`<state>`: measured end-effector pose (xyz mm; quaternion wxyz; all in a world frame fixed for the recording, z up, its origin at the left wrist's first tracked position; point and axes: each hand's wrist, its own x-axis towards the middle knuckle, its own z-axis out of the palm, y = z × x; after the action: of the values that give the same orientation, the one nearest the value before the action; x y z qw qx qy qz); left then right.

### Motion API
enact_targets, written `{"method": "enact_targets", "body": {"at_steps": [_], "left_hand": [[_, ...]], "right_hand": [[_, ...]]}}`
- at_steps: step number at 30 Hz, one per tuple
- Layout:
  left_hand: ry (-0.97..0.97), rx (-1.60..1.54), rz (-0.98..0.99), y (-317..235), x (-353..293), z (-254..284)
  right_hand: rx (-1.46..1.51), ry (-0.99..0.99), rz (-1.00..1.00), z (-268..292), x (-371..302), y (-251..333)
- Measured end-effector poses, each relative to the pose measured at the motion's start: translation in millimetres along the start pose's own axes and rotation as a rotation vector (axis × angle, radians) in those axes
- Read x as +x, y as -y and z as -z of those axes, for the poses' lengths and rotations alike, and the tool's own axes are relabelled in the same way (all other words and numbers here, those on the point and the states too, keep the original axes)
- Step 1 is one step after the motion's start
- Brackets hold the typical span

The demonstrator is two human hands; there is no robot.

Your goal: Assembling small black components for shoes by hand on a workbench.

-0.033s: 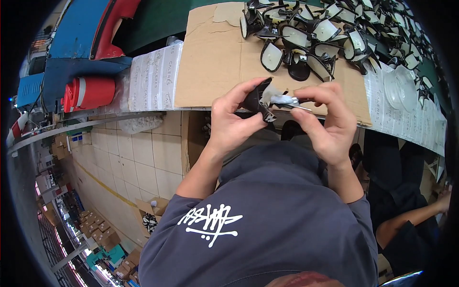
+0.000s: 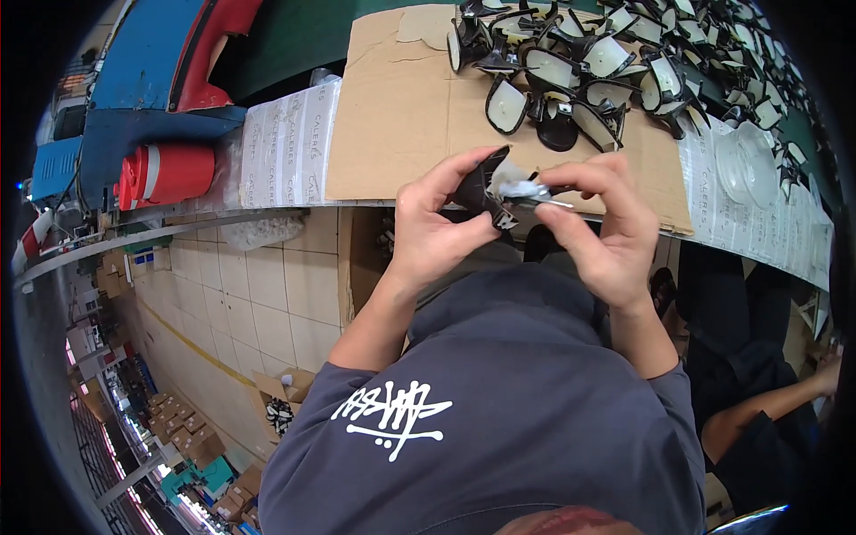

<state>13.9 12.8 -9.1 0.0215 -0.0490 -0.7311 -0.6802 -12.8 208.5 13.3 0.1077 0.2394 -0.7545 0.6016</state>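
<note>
In front of my body, over the near edge of the cardboard, my left hand (image 2: 437,214) pinches a black shoe heel (image 2: 474,189) between thumb and fingers. Its hollow, pale-lined side faces right. My right hand (image 2: 611,214) grips a small tool (image 2: 526,190) with a whitish, shiny end and a thin metal part; I cannot make out its exact kind. The whitish end sits at the opening of the heel; whether it touches the lining is unclear. More black shoe heels (image 2: 557,76) with cream faces lie piled beyond my hands.
A cardboard sheet (image 2: 392,116) covers the table. White tape-wrapped surface (image 2: 290,138) shows at both sides. Clear plastic dishes (image 2: 749,165) lie at right, a red jug (image 2: 169,176) stands at left. A blue machine (image 2: 134,71) is far left. Another person's arm (image 2: 767,415) is at lower right.
My right hand has shifted slightly left, bringing the whitish tool end closer to the heel. My left hand and the heel have barely moved.
</note>
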Motion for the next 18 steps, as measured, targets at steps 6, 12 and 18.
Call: {"method": "enact_targets", "body": {"at_steps": [6, 12, 18], "left_hand": [[0.051, -0.076, 0.078, -1, -3, -1], [0.078, 0.009, 0.078, -2, -3, -2], [0.075, 0.047, 0.119, -2, -4, -2]], "right_hand": [[-0.048, -0.007, 0.022, -8, -2, -5], [-0.175, -0.080, 0.133, -6, 4, -8], [-0.233, -0.177, 0.084, 0, 10, -14]]}}
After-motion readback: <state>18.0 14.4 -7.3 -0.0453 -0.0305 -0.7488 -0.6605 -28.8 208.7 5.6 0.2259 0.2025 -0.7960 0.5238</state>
